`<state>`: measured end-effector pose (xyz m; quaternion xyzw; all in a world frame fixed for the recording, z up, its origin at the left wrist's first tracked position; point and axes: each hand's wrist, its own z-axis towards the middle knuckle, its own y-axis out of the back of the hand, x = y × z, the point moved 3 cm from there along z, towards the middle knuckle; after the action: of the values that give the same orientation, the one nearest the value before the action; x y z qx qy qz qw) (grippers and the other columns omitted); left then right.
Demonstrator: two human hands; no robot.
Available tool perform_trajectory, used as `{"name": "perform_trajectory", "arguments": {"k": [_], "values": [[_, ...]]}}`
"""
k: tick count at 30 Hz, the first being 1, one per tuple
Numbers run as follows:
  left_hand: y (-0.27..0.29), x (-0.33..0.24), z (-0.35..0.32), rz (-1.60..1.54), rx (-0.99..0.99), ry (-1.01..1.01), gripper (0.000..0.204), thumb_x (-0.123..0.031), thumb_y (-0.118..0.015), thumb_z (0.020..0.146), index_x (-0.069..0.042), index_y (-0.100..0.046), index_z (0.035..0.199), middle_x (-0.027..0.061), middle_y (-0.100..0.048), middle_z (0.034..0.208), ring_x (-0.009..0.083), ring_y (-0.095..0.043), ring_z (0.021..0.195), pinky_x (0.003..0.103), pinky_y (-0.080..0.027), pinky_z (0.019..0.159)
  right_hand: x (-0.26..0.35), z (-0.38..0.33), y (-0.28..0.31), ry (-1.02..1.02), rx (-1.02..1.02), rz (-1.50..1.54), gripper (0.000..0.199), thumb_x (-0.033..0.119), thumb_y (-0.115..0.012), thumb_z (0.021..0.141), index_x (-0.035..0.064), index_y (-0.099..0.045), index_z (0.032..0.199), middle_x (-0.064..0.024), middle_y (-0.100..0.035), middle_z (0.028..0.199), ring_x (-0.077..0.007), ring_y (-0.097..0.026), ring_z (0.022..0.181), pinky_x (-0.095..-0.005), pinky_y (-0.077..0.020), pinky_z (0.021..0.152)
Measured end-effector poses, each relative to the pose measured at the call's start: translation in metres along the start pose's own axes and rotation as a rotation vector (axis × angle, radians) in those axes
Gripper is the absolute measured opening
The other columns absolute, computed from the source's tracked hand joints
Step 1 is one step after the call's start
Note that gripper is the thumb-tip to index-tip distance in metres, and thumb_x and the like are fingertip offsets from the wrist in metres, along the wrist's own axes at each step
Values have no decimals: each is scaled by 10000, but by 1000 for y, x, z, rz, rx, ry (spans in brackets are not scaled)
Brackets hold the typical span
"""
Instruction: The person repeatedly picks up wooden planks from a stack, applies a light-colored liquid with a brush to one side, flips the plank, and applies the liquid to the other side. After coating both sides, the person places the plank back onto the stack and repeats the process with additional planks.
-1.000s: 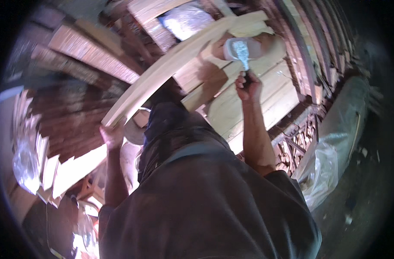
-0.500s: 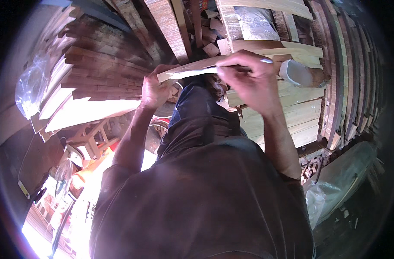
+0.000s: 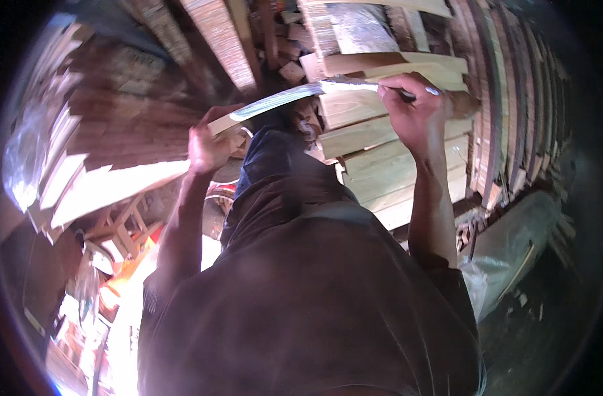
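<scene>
My left hand [image 3: 210, 146] grips the near-left end of a narrow, slightly curved wooden slat [image 3: 223, 123], held up in front of me. A shiny whitish wet-looking coat [image 3: 275, 100] covers much of its upper edge. My right hand [image 3: 417, 112] is closed in a pinch round a thin, pale, flat tool [image 3: 350, 85]. The tool's far end meets the slat's right part. Blur and glare hide whether it is a brush or a spatula. Behind the right hand, a brownish rounded object [image 3: 461, 105] is partly covered.
Light wooden boards [image 3: 374, 145] lie in rows to the right, beside a tall stack of slats [image 3: 506, 99]. More stacked boards [image 3: 116, 125] stand on the left. A plastic-wrapped bundle [image 3: 513, 244] lies at the lower right. Wood offcuts [image 3: 291, 69] are piled at the far middle.
My right hand has moved rightward, drawing the tool along the slat, and the whitish coat now shows over a longer stretch. The whole view has shifted, and the white-topped container by my right hand is now hidden.
</scene>
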<state>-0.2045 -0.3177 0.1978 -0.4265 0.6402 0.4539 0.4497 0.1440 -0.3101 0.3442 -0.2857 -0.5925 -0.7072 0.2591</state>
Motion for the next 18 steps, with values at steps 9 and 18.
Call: {"name": "perform_trajectory", "arguments": {"k": [9,18], "values": [[39,55,-4,121,-62,-9,316,25,-747,779,-5,-656,1080,87,-700,1060,179,-660,966,323,-530,837,-179,-29,95,-450,-318,-757,157,232,-617,826,114,-720,843,-163,-706,815,-373,-687,766,-465,-549,689],[70,45,-9,160,-56,125,345,-4,-759,802,16,-610,1113,123,-687,1077,195,-675,939,322,-562,814,-243,-41,27,-773,-266,-850,229,204,-567,860,25,-703,907,-203,-700,958,-358,-702,882,-454,-585,747]]}}
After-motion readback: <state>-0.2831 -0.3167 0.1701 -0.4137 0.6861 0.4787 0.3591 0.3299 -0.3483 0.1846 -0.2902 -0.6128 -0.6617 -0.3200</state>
